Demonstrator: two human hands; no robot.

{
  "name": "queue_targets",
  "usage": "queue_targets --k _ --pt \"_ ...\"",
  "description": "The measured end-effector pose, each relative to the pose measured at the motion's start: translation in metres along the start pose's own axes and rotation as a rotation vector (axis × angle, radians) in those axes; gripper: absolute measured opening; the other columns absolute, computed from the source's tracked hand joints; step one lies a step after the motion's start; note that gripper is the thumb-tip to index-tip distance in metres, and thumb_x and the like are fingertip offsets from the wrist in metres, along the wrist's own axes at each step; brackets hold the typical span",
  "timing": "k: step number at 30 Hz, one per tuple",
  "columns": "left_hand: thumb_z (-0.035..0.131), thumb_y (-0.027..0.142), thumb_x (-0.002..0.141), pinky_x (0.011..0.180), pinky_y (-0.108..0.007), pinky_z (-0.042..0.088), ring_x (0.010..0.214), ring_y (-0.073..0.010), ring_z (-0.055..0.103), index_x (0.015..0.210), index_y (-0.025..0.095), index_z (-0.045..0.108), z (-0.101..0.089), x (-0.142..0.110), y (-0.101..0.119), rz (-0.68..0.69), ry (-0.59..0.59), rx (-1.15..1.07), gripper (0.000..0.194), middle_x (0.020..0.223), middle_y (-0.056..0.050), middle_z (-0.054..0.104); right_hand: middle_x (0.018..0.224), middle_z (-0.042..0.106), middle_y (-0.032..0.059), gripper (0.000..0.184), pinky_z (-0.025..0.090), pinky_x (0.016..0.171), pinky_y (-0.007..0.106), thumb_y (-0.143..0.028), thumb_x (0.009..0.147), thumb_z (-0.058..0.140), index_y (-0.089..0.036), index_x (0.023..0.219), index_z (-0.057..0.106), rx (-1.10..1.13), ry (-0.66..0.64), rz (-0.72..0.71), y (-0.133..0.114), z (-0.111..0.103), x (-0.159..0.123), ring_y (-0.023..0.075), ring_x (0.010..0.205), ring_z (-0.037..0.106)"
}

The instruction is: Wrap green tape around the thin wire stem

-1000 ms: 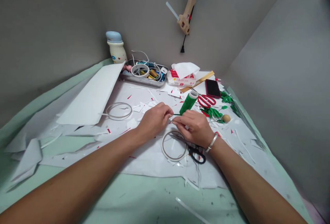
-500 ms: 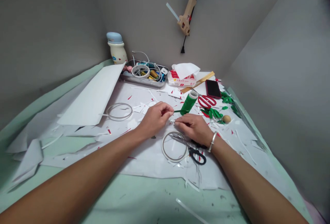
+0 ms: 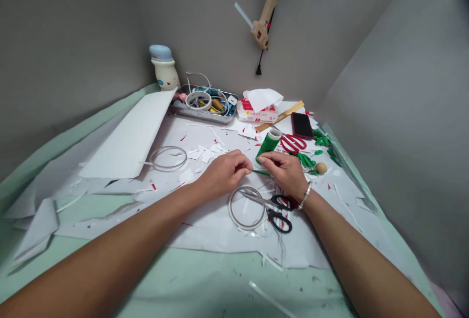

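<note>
The left hand (image 3: pixel 223 174) and right hand (image 3: pixel 285 174) pinch narrowly on a green wire stem (image 3: pixel 261 173) — stretched between them (likely to keep it taut) — just beside a roll of green tape (image 3: pixel 267 145).
</note>
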State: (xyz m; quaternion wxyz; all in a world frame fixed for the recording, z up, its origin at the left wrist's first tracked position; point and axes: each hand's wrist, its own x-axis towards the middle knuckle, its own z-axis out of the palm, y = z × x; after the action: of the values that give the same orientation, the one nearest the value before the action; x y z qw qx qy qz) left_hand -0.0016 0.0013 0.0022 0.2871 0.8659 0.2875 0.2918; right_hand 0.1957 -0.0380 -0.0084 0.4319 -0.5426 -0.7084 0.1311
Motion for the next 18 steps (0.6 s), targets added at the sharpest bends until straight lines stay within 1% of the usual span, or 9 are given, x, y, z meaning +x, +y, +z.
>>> queue_targets --k 2,3,5,7,10,12,14,16,18 --pt "0.053 0.021 0.081 0.067 -0.024 0.043 0.07 -0.0117 0.054 0.084 0.017 0.064 -0.001 0.002 0.0 -0.073 0.051 -0.076 0.011 0.082 -0.001 0.06 0.078 0.071 0.0014 0.018 0.045 0.061 0.023 -0.028 0.086 0.056 -0.018 0.083 0.071 -0.005 -0.068 0.026 0.002 0.001 -0.002 0.0137 0.067 0.061" --pt "0.053 0.023 0.082 0.066 -0.025 0.043 0.069 -0.0117 0.054 0.084 0.017 0.064 -0.002 0.003 0.0 -0.11 0.079 -0.099 0.012 0.082 -0.001 0.061 0.078 0.071 0.0012 0.018 0.045 0.062 0.023 -0.027 0.086 0.055 -0.018 0.084 0.071 -0.016 -0.106 0.009 0.001 0.002 -0.003 0.0135 0.067 0.061" --pt "0.053 0.026 0.082 0.066 -0.025 0.043 0.068 -0.012 0.054 0.085 0.017 0.063 -0.003 0.004 -0.001 -0.165 0.14 -0.111 0.014 0.081 -0.001 0.062 0.081 0.071 0.0012 0.018 0.045 0.065 0.023 -0.025 0.087 0.054 -0.019 0.085 0.071 -0.057 -0.184 -0.068 -0.003 0.005 -0.006 0.0133 0.07 0.062" --pt "0.052 0.026 0.083 0.067 -0.026 0.043 0.07 -0.0126 0.054 0.086 0.017 0.063 -0.004 0.004 -0.003 -0.187 0.195 -0.078 0.014 0.082 -0.001 0.062 0.082 0.071 0.0014 0.017 0.044 0.069 0.023 -0.023 0.087 0.054 -0.02 0.087 0.07 -0.13 -0.245 -0.173 -0.01 0.008 -0.009 0.0135 0.074 0.061" --pt "0.05 0.021 0.082 0.069 -0.027 0.043 0.075 -0.0144 0.055 0.084 0.017 0.062 -0.003 0.003 -0.007 -0.168 0.23 0.063 0.012 0.084 -0.002 0.061 0.073 0.067 0.0019 0.016 0.042 0.069 0.025 -0.023 0.086 0.053 -0.021 0.086 0.07 -0.269 -0.265 -0.327 -0.021 0.012 -0.012 0.0141 0.07 0.057" --pt "0.049 0.019 0.082 0.069 -0.028 0.042 0.076 -0.0153 0.055 0.082 0.018 0.061 -0.002 0.001 -0.007 -0.131 0.194 0.182 0.013 0.085 -0.003 0.06 0.068 0.065 0.0025 0.018 0.04 0.067 0.027 -0.023 0.087 0.052 -0.02 0.086 0.07 -0.324 -0.225 -0.397 -0.026 0.012 -0.011 0.0145 0.067 0.054" --pt "0.048 0.017 0.081 0.066 -0.028 0.041 0.074 -0.0154 0.054 0.083 0.018 0.062 0.0 -0.001 -0.006 -0.085 0.124 0.271 0.013 0.086 -0.003 0.059 0.066 0.063 0.0029 0.019 0.039 0.065 0.027 -0.025 0.088 0.052 -0.02 0.087 0.07 -0.327 -0.151 -0.408 -0.027 0.01 -0.01 0.0148 0.065 0.052" --pt "0.049 0.017 0.081 0.065 -0.027 0.04 0.072 -0.0148 0.054 0.084 0.019 0.062 0.001 -0.003 -0.003 -0.035 0.045 0.291 0.014 0.084 -0.002 0.059 0.067 0.063 0.0032 0.019 0.04 0.066 0.027 -0.026 0.088 0.052 -0.019 0.087 0.07 -0.277 -0.077 -0.351 -0.025 0.006 -0.006 0.0148 0.066 0.053" --pt "0.05 0.016 0.08 0.065 -0.026 0.04 0.073 -0.0141 0.054 0.084 0.019 0.063 0.001 -0.004 0.0 0.007 -0.021 0.235 0.013 0.083 -0.002 0.059 0.072 0.066 0.0034 0.019 0.041 0.066 0.026 -0.026 0.088 0.053 -0.019 0.085 0.071 -0.182 -0.017 -0.249 -0.018 0.003 -0.003 0.0143 0.068 0.056"
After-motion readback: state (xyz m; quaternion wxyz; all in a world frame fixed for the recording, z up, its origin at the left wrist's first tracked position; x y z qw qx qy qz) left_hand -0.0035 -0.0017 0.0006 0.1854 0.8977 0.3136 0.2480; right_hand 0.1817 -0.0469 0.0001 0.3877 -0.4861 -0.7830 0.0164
